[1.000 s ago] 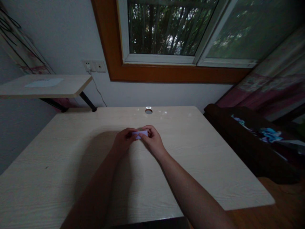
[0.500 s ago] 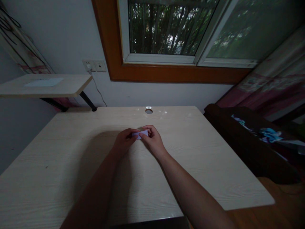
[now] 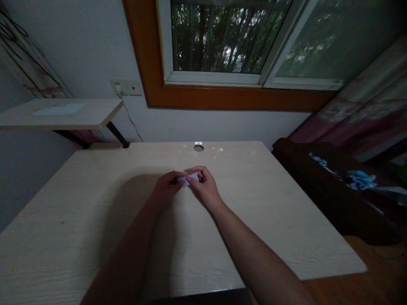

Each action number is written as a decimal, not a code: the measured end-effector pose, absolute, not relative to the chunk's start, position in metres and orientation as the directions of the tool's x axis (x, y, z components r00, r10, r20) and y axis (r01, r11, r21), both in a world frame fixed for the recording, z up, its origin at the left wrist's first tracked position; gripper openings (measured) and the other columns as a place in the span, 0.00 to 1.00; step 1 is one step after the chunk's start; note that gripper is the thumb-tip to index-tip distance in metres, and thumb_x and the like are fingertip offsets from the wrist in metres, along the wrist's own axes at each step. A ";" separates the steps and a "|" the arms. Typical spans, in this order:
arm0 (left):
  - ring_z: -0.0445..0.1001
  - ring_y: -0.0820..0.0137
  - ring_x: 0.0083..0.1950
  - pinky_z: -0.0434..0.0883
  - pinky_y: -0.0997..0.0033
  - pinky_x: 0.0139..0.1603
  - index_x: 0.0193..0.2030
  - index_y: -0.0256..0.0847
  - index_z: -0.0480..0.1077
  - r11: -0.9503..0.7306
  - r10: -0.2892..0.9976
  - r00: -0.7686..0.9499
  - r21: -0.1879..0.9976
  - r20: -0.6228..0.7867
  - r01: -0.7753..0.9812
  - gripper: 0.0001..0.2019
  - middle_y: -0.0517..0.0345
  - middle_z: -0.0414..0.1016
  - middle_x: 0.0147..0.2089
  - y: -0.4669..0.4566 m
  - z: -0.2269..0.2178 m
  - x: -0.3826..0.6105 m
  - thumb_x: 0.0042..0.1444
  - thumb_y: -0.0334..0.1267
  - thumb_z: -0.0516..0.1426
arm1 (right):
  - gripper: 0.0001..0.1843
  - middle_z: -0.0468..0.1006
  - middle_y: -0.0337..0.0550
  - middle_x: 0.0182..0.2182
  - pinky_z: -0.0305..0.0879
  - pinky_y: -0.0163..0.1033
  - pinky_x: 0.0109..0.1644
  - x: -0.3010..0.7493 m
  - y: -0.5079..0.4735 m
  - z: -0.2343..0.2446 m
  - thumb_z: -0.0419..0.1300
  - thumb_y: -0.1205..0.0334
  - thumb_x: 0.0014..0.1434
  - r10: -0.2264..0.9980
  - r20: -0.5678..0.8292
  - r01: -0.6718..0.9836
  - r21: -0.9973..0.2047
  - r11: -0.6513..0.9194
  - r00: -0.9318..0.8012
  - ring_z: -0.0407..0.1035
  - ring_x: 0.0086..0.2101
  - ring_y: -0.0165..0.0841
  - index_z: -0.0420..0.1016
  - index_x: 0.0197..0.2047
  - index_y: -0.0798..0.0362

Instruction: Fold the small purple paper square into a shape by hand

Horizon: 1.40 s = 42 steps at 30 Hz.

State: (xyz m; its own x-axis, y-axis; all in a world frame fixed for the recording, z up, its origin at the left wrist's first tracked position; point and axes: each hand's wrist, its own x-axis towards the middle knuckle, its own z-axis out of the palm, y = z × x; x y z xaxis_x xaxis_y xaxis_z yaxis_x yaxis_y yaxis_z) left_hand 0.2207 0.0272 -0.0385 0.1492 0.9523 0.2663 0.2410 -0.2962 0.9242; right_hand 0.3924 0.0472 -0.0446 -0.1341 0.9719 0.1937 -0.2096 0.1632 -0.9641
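A small piece of folded pale purple paper [image 3: 193,176] is pinched between both hands over the middle of the light wood-grain desk [image 3: 270,203]. My left hand [image 3: 165,186] is closed on its left end, thumb in front and index finger along the top edge. My right hand [image 3: 206,185] grips the right part, its thumb pressed on the near face and its fingers curled behind. The thumbs nearly meet at the lower edge. Fingers cover much of the paper, so its full shape is hidden.
A raised shelf [image 3: 101,120] on black legs stands at the back left, with a pale sheet [image 3: 59,109] on it. Behind the desk are a cable hole [image 3: 199,148], wall sockets [image 3: 125,87] and a window. A dark edge [image 3: 206,297] shows at the front.
Both hands keep their pinch on the paper. The paper and fingertips have shifted very slightly; otherwise the scene is the same.
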 end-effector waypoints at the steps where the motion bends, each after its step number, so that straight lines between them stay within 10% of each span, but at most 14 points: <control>1: 0.77 0.66 0.45 0.72 0.69 0.47 0.46 0.39 0.75 -0.296 0.952 0.154 0.924 0.264 0.242 0.12 0.53 0.80 0.45 0.027 -0.039 0.220 0.56 0.38 0.60 | 0.18 0.74 0.35 0.30 0.64 0.36 0.35 0.392 0.047 -0.045 0.68 0.58 0.50 0.973 0.190 -0.209 -0.965 0.161 -0.131 0.68 0.30 0.31 0.70 0.43 0.48; 42: 0.76 0.68 0.42 0.71 0.71 0.43 0.46 0.40 0.76 -0.287 0.957 0.122 0.912 0.262 0.294 0.11 0.55 0.79 0.42 0.026 -0.035 0.220 0.56 0.36 0.59 | 0.16 0.77 0.34 0.27 0.63 0.37 0.36 0.395 0.048 -0.044 0.69 0.58 0.53 0.973 0.229 -0.227 -0.948 0.224 0.002 0.69 0.28 0.30 0.71 0.44 0.48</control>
